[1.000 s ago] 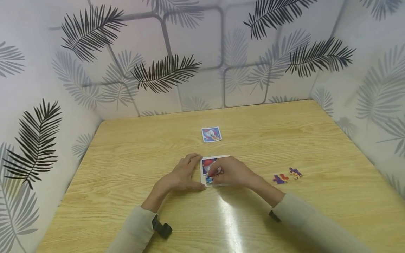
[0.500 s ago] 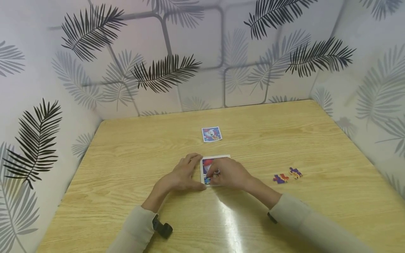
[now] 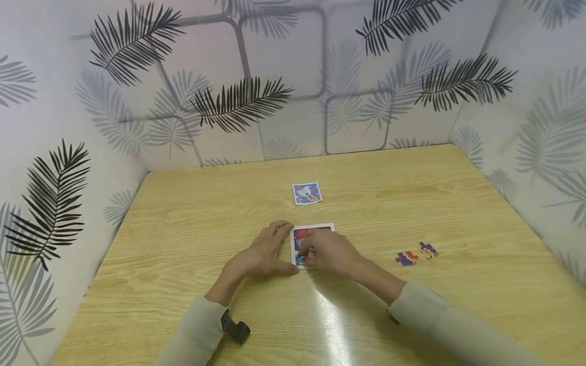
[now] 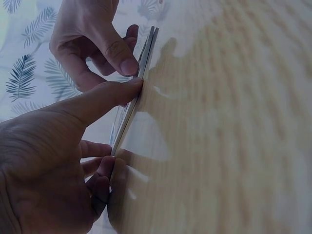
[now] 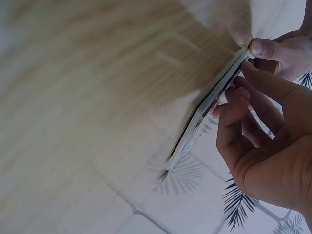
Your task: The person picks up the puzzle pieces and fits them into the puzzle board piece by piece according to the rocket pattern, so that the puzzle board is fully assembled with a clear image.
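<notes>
A white-rimmed jigsaw board (image 3: pixel 313 226) with a red, white and purple picture lies flat on the table, partly covered by my right hand. My left hand (image 3: pixel 265 254) holds the board's left side, thumb at the near corner and fingers at the far corner. Over the board, my right hand (image 3: pixel 334 251) pinches a blue puzzle piece (image 3: pixel 299 260) at the near left corner with curled fingers. Seen from the left wrist, the left thumb (image 4: pixel 109 97) touches the board's edge. In the right wrist view the fingers hide the piece.
A small square picture card (image 3: pixel 307 193) lies beyond the board. To the right sit two loose puzzle pieces, one purple and red (image 3: pixel 406 258), the other purple and yellow (image 3: pixel 428 250). Leaf-patterned walls (image 3: pixel 284 117) border the wooden table (image 3: pixel 206 203).
My right hand has shifted slightly left over the board, and the blue puzzle piece has moved left into the near left corner. The left hand stays in place.
</notes>
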Demonstrator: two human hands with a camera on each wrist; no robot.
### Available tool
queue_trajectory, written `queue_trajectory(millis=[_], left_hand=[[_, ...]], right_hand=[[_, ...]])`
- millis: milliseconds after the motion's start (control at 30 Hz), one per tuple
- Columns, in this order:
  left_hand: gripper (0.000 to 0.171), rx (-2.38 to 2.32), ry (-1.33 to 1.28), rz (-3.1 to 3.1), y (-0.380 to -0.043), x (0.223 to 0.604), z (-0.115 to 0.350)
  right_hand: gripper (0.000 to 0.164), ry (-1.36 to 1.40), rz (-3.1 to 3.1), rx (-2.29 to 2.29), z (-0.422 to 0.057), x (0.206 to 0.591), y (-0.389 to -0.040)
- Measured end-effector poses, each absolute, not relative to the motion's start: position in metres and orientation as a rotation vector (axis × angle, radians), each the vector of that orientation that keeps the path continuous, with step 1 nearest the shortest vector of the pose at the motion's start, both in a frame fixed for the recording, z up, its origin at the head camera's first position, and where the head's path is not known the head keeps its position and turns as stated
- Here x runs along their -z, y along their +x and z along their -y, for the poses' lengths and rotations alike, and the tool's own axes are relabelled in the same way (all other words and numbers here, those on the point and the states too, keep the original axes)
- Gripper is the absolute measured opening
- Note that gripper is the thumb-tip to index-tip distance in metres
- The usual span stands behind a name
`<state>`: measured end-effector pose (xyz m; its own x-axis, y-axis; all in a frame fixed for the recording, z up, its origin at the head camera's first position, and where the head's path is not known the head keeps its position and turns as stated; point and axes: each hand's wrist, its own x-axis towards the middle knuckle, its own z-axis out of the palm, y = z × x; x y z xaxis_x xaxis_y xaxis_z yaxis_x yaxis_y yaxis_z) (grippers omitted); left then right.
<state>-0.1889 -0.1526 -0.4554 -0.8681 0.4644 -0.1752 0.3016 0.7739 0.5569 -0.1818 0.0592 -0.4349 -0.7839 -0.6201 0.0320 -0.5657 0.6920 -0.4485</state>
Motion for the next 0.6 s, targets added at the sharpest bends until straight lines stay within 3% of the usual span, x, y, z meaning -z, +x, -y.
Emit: queue_trajectory(millis=[600], left_hand=[[0.105,-0.779,0.598,-2.647,-0.189,0.453,0.154]], right_hand=[[0.017,-0.912,-2.679,0.759,-0.054,0.434,-0.199]])
